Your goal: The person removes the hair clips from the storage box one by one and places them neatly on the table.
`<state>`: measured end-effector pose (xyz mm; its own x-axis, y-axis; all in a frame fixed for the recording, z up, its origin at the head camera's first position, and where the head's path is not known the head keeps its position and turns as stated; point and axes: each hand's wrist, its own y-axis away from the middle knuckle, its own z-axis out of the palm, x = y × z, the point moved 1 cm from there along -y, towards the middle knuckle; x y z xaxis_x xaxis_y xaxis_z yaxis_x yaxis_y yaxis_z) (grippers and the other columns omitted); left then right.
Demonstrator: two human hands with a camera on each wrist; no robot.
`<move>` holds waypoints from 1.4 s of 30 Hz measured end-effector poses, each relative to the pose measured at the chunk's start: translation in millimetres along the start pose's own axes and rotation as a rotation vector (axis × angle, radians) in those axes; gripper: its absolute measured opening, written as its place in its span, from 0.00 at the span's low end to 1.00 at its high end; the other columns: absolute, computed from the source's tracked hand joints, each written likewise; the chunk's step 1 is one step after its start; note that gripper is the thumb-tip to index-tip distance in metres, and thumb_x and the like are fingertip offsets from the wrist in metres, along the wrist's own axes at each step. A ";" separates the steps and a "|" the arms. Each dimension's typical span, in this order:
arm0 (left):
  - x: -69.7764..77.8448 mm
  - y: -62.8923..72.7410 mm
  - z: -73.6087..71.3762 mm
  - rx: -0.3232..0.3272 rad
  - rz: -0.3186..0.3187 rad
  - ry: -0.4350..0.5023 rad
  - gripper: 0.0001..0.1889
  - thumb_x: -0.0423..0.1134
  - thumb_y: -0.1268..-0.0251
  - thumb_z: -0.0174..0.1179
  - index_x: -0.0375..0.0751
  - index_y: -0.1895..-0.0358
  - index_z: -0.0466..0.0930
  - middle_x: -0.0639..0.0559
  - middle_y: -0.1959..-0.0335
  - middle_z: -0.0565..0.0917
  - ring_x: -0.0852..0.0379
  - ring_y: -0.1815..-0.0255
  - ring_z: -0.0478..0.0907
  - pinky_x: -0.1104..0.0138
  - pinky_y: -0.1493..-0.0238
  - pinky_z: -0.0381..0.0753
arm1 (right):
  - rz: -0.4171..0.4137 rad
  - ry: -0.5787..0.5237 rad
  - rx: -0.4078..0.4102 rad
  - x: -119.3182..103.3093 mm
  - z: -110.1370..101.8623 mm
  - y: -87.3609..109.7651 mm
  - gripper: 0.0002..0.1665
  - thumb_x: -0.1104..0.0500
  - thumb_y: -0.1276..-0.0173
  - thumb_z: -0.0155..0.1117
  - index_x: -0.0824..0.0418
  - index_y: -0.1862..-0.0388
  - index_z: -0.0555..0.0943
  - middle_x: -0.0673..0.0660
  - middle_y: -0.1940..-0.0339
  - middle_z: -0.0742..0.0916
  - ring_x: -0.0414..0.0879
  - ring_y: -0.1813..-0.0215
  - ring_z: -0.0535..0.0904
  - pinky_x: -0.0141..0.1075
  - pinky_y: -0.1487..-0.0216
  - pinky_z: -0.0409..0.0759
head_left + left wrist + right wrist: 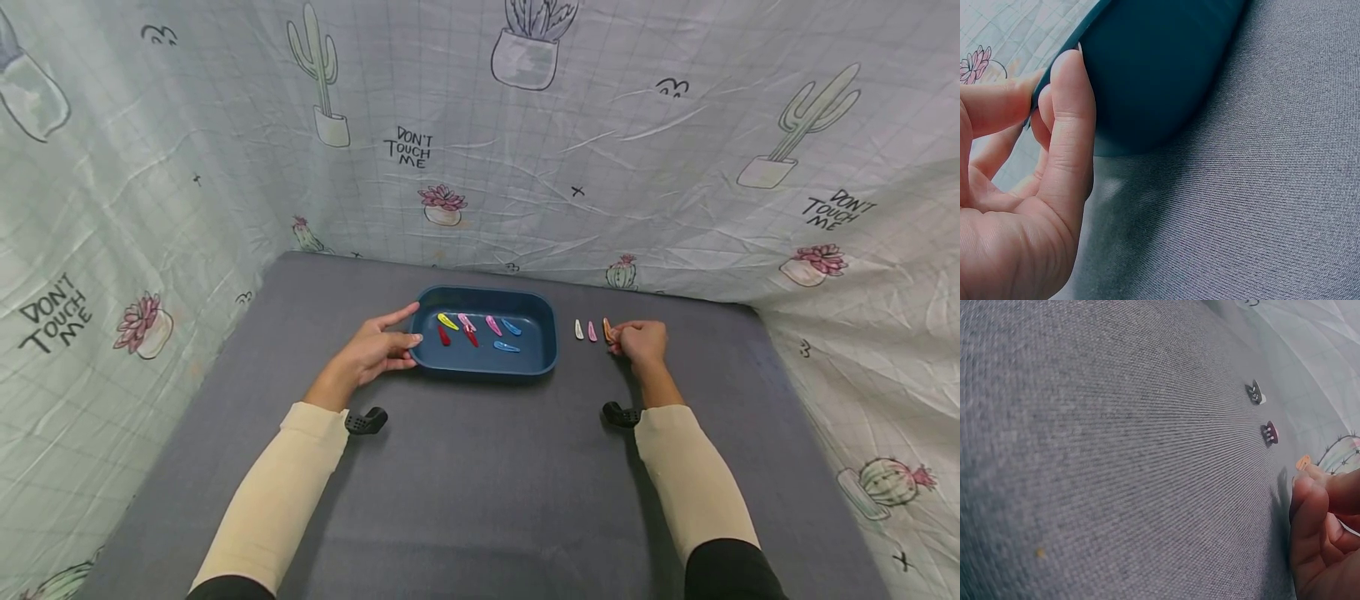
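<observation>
My left hand grips the left end of a dark blue tray, thumb and fingers pinching its rim in the left wrist view. Inside the tray lie several snap hair clips: a yellow one, two red, two pink and two blue ones. Right of the tray, my right hand pinches an orange hair clip between thumb and fingertips, close over the table; its tip pokes out past the fingers in the right wrist view. Beside it, a pink clip and a white clip stand in a row.
A grey cloth covers the table. Behind and at both sides hangs a pale curtain printed with cacti and lettering. Black wrist devices sit at both cuffs. A tiny yellow speck shows on the cloth in the right wrist view.
</observation>
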<state>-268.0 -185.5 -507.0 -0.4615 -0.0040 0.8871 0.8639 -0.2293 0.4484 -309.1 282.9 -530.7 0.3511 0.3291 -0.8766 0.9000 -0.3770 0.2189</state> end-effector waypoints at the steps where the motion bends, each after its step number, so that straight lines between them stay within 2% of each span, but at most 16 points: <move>1: 0.7 0.0 0.1 0.001 0.001 0.000 0.38 0.35 0.27 0.65 0.71 0.20 0.64 0.45 0.59 0.78 0.61 0.74 0.79 0.67 0.64 0.90 | -0.003 0.002 0.000 0.1 0.2 -0.5 0.13 0.67 0.28 0.64 0.76 0.51 0.87 0.46 0.81 0.83 0.35 0.84 0.80 0.30 0.78 0.83; 22: 1.6 1.3 0.7 -0.005 -0.008 -0.004 0.38 0.35 0.27 0.66 0.70 0.20 0.63 0.46 0.60 0.78 0.60 0.73 0.79 0.65 0.61 0.91 | 0.007 0.034 0.029 -0.4 3.1 -1.8 0.12 0.67 0.29 0.65 0.74 0.53 0.88 0.49 0.76 0.84 0.35 0.83 0.80 0.31 0.76 0.86; 27: 1.6 0.4 0.1 -0.007 -0.006 0.001 0.39 0.35 0.27 0.65 0.70 0.20 0.63 0.45 0.60 0.77 0.60 0.73 0.79 0.66 0.62 0.90 | 0.002 0.044 0.020 -1.4 2.0 -0.4 0.12 0.67 0.29 0.64 0.75 0.53 0.88 0.51 0.75 0.85 0.35 0.83 0.81 0.31 0.75 0.86; 34: 0.3 -0.3 -1.9 -0.010 -0.004 -0.003 0.39 0.35 0.27 0.66 0.70 0.20 0.63 0.48 0.64 0.78 0.60 0.73 0.79 0.65 0.61 0.90 | -0.006 0.050 0.016 -2.4 2.8 1.1 0.12 0.68 0.29 0.64 0.75 0.54 0.88 0.50 0.76 0.84 0.35 0.83 0.80 0.31 0.77 0.85; 42: -0.4 -1.4 -1.2 0.002 -0.006 0.001 0.38 0.35 0.27 0.66 0.71 0.20 0.64 0.46 0.62 0.77 0.60 0.73 0.79 0.66 0.63 0.90 | 0.006 0.056 0.005 -1.6 1.9 0.8 0.13 0.66 0.28 0.65 0.75 0.52 0.87 0.51 0.75 0.84 0.36 0.83 0.81 0.31 0.75 0.86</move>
<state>-269.3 -186.4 -508.0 -0.4669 -0.0032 0.8843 0.8615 -0.2272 0.4541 -309.4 280.4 -529.9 0.3709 0.3743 -0.8499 0.8964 -0.3835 0.2223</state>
